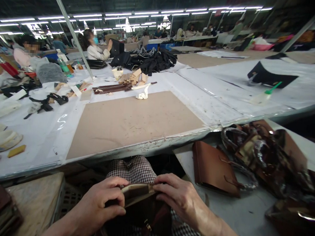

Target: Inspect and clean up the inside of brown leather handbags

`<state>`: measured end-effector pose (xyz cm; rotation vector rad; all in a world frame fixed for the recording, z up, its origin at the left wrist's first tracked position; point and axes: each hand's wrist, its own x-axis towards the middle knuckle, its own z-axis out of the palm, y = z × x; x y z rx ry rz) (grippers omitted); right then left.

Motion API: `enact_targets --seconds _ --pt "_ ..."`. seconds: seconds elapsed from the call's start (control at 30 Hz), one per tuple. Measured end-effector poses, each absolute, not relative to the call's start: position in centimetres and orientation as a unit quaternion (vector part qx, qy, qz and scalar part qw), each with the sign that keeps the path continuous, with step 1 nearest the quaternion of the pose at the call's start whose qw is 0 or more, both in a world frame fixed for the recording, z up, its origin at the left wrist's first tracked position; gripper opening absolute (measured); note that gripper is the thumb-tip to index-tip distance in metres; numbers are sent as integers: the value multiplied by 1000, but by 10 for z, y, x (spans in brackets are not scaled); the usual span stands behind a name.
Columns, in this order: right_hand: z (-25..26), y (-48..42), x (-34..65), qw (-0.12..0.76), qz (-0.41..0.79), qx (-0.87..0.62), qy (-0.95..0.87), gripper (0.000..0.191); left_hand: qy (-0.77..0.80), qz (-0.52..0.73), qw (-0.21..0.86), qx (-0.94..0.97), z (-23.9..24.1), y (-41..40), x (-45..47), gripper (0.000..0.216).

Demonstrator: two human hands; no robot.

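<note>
A dark brown leather bag [141, 213] rests on my lap over checked trousers, below the table's front edge. My left hand [101, 203] curls its fingers round the bag's left top edge. On the right, the fingers of my right hand [180, 197] pinch the same tan-lined rim [137, 191]. Both hands are closed on the bag. The bag's lower part is dark and hard to make out.
A tan cutting board [136, 120] lies on the white table ahead. Brown bags [213, 167] and plastic-wrapped ones [267, 153] pile on a side surface at right. Leather strips [113, 88] and black pieces [150, 60] lie further back. Other people sit at the far left.
</note>
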<state>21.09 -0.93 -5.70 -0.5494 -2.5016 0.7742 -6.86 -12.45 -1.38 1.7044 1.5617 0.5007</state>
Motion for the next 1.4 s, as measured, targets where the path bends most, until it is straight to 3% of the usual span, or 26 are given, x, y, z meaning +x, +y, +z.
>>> enact_targets --seconds 0.37,0.67,0.77,0.97,1.2,1.4 --pt "-57 -5 208 230 267 -137 -926 19 622 199 370 661 -13 -124 -66 10" --pt "-32 -8 204 94 340 -158 -922 17 624 214 353 664 -14 -124 -60 11" --pt "-41 -5 204 88 414 -169 -890 27 632 231 334 660 -18 -127 -62 12" --pt "-72 -1 203 177 654 -250 -691 21 667 265 318 620 -27 -131 -64 23" --pt "-79 -14 194 226 526 -346 -743 8 693 262 284 609 -31 -126 -57 26" --pt "-82 -22 184 293 456 -328 -774 12 703 256 273 605 -32 -125 -56 25"
